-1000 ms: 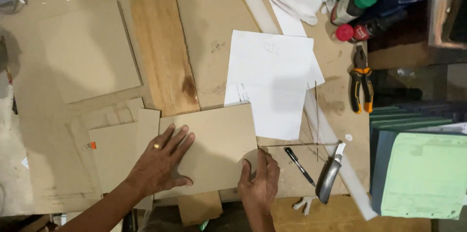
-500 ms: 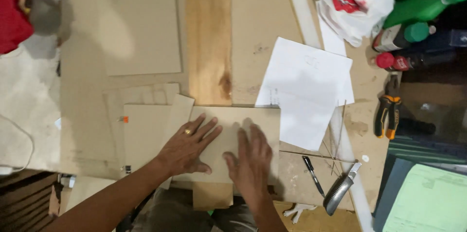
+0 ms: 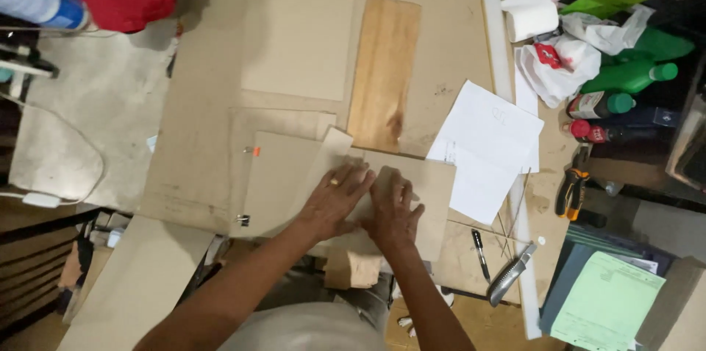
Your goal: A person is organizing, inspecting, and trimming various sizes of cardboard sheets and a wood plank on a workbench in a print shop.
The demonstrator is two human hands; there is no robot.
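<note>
While a second ago apart, now both flat on cardboard [image 3: 412, 196]: left hand [image 3: 334, 200], right hand [image 3: 392, 213], fingers spread, gripping nothing.

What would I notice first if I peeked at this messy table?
First, two bare hands pressed flat side by side on a cardboard sheet at the near edge of the table: the left hand wears a ring, and the right hand lies just beside it. Above them a long wooden plank lies on the table, with white paper sheets to its right. Green bottles crowd the far right.
</note>
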